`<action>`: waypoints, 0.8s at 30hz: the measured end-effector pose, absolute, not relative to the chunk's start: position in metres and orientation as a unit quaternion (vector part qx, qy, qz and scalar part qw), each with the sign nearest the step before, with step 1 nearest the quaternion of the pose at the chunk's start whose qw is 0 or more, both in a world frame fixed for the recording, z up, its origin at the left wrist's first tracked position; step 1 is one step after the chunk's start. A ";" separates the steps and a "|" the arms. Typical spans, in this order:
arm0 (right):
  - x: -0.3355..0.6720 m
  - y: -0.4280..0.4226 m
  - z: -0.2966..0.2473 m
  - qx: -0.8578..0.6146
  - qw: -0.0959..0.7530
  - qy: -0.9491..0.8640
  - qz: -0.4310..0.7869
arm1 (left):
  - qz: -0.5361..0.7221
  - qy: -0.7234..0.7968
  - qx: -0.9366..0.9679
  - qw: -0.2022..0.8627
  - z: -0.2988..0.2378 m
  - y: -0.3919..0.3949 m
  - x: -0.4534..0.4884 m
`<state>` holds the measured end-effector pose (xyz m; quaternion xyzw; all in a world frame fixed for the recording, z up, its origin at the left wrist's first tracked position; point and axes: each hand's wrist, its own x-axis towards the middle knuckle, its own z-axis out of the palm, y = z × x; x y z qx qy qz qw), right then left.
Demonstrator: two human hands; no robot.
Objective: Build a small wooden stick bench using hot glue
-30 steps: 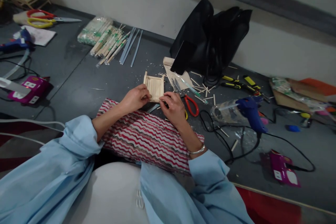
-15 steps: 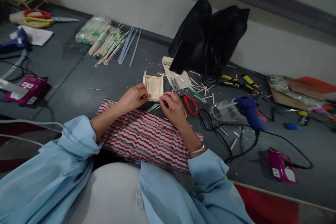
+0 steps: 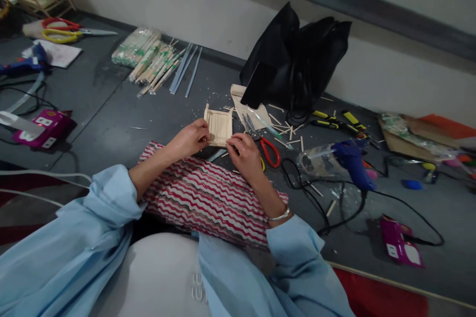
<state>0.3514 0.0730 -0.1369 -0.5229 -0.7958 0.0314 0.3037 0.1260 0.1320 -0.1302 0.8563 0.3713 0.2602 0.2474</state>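
Note:
A small square panel of thin wooden sticks (image 3: 220,126), with raised edges and short posts at its far corners, is held just above the table between my two hands. My left hand (image 3: 192,137) pinches its near left corner. At the near right corner, the fingers of my right hand (image 3: 245,155) are closed on the edge. Red-handled scissors (image 3: 270,152) lie right of my right hand, one handle partly hidden by it. Beneath my forearms is a striped red and white cushion (image 3: 208,195).
A blue glue gun (image 3: 351,161) with a black cord lies right, near a purple power box (image 3: 400,241). Behind are a black bag (image 3: 308,54), a phone (image 3: 258,84) and cut sticks. Packs of sticks (image 3: 158,67) and large scissors (image 3: 67,30) are back left.
The view has shifted slightly, so everything sits a little lower in the picture. Both hands keep their hold on the stick panel, with little other movement.

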 end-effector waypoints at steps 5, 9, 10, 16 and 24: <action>0.350 0.074 -0.139 -0.524 0.300 -0.797 0.033 | 0.256 0.366 0.862 0.239 -0.129 0.135 0.122; 0.349 0.074 -0.139 -0.527 0.293 -0.796 0.045 | 0.248 0.357 0.868 0.240 -0.128 0.137 0.118; 0.349 0.074 -0.139 -0.528 0.292 -0.796 0.048 | 0.247 0.355 0.869 0.239 -0.127 0.138 0.118; 0.349 0.076 -0.140 -0.520 0.294 -0.799 0.062 | 0.237 0.349 0.879 0.222 -0.126 0.140 0.117; 0.348 0.075 -0.138 -0.522 0.289 -0.801 0.054 | 0.202 0.351 0.883 0.238 -0.120 0.141 0.114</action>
